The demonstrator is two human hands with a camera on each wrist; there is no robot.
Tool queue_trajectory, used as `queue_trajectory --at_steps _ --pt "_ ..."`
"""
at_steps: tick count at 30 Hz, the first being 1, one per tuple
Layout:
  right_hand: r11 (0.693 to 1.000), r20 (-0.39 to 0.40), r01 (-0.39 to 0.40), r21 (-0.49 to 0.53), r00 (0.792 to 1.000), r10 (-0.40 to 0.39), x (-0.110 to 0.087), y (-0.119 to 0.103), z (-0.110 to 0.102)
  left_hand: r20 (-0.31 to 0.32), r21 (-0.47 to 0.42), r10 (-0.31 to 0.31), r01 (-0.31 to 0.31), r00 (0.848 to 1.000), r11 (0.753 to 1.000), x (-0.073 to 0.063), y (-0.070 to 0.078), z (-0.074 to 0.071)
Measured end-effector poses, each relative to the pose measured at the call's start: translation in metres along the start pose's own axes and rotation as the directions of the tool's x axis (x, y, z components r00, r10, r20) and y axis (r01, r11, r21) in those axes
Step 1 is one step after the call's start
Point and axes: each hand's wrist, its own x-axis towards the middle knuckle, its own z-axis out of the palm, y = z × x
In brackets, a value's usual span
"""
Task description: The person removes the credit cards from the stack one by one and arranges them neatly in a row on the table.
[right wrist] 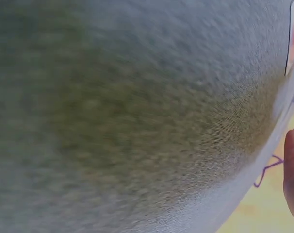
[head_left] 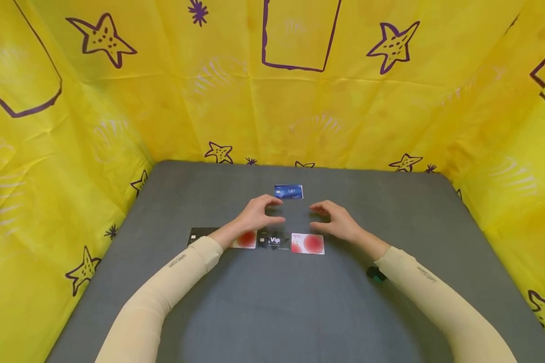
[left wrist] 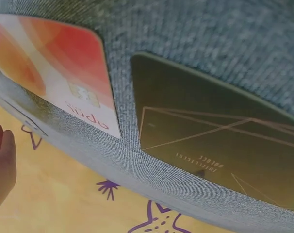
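Note:
My left hand [head_left: 256, 214] hovers over the grey table with thumb and fingers apart and curved, holding nothing. Facing it, the right hand [head_left: 338, 220] also holds nothing. A blue VIP card [head_left: 288, 191] lies just beyond the left fingertips. Nearer me is a row of cards: a black card [head_left: 202, 233] partly hidden by the left forearm, a red-and-white card [head_left: 247, 240], a black Vip card [head_left: 274, 241] and a white card with red circles [head_left: 308, 243]. The left wrist view shows a dark card with thin lines [left wrist: 210, 121] beside an orange-and-white card [left wrist: 64, 63].
The grey tabletop [head_left: 272, 307] spreads around the cards. Yellow cloth [head_left: 272, 116] with purple starfish drawings encloses the back and sides. A small dark object [head_left: 376, 274] shows by the right sleeve, its kind unclear.

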Motion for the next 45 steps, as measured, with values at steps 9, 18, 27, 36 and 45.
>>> queue_trajectory --at_steps 9,18,27,36,45 --pt "0.997 -0.003 -0.071 0.03 0.997 0.072 0.016 0.009 0.004 -0.034 -0.043 -0.069 0.068 0.997 0.997 0.007 -0.005 -0.001" --pt "0.994 -0.028 -0.102 0.039 0.994 0.103 0.027 0.014 0.003 -0.089 -0.065 -0.08 0.075 0.993 0.995 0.016 -0.009 -0.001" --pt "0.989 -0.029 -0.144 0.027 0.989 0.145 0.042 0.018 0.001 -0.091 -0.053 -0.153 0.149 0.984 0.987 0.029 -0.015 -0.002" --pt "0.986 -0.051 -0.168 0.021 0.984 0.169 0.057 0.023 0.002 -0.102 -0.021 -0.188 0.186 0.977 0.982 0.039 -0.02 -0.005" --pt "0.992 -0.058 -0.119 -0.04 0.991 0.117 0.073 0.027 0.003 -0.071 0.034 -0.218 0.221 0.973 0.975 0.051 -0.029 -0.006"
